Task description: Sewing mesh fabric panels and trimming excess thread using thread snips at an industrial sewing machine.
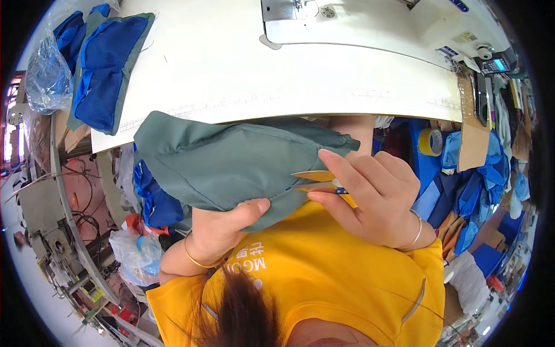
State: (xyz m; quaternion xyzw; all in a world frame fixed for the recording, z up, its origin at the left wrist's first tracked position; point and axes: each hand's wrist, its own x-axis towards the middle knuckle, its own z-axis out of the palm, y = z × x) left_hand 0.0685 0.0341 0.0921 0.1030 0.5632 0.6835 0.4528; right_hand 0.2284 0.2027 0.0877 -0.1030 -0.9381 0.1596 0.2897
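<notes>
A grey-green sewn fabric piece with curved stitched seams lies over my lap at the table's front edge. My left hand grips its near edge, thumb on top and the other fingers hidden beneath the cloth. In my right hand is a pair of small thread snips, held between thumb and fingers. Its two blades stand a little apart and point left, right over the seam near the cloth's right part. Whether the blades touch the cloth or a thread, I cannot tell.
Ahead is a white sewing table with a sewing machine at the far right. Blue and green sewn pieces lie at its left end. Yellow tape and blue fabric sit to the right; plastic bags are at left.
</notes>
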